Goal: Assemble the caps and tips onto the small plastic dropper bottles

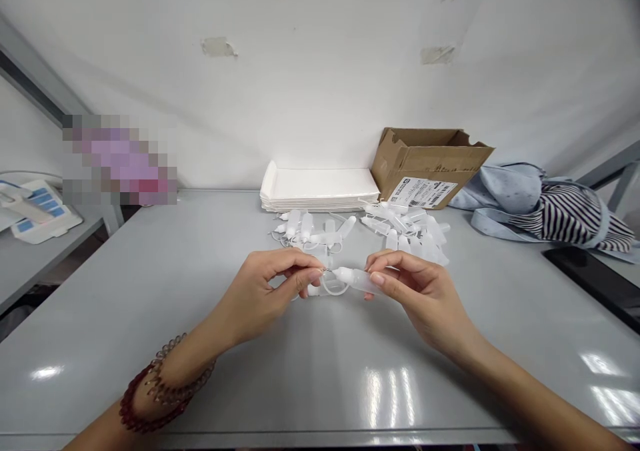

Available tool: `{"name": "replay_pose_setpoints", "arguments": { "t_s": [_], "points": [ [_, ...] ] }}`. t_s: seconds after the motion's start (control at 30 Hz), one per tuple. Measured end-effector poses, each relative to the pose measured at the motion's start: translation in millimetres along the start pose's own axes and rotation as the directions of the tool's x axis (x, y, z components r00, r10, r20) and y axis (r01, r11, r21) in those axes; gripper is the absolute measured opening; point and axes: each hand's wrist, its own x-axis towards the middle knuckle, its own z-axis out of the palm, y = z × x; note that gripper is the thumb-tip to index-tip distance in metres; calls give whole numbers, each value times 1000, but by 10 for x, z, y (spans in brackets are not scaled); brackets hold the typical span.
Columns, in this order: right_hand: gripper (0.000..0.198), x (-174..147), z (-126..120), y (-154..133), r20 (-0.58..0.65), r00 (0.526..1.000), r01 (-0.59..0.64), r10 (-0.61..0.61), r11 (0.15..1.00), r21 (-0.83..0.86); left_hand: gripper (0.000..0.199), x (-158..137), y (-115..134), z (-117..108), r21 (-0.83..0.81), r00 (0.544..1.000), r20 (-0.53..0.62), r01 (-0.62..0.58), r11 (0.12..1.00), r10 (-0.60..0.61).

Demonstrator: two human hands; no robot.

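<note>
My right hand (pixel 407 287) grips a small translucent squeeze bottle (pixel 361 279) by its body. The bottle lies nearly level, its white nozzle pointing left. A thin white strap (pixel 336 292) loops from the bottle's neck toward my left hand (pixel 280 281). There the thumb and forefinger are pinched together at a thin, dark, wire-like bit in front of the nozzle; what lies between the fingertips is too small to make out. Just behind my hands, several similar bottles with looped straps (pixel 306 225) lie in a group. More translucent bottles (pixel 425 234) are heaped behind my right hand.
A stack of flat white sheets or trays (pixel 320 187) stands against the wall, beside an open cardboard box (pixel 430 167). To the right lie a blue and striped cloth bag (pixel 565 211) and a black phone (pixel 595 281). A blue-and-white device (pixel 43 211) sits at far left.
</note>
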Motion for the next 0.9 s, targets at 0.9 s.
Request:
{"name": "replay_pose_setpoints", "arguments": {
  "t_s": [0.9],
  "points": [
    [16, -17, 112, 17, -13, 999, 27, -33, 939, -342, 13, -102, -139, 285, 215, 935, -13, -343, 914, 354]
  ]
}}
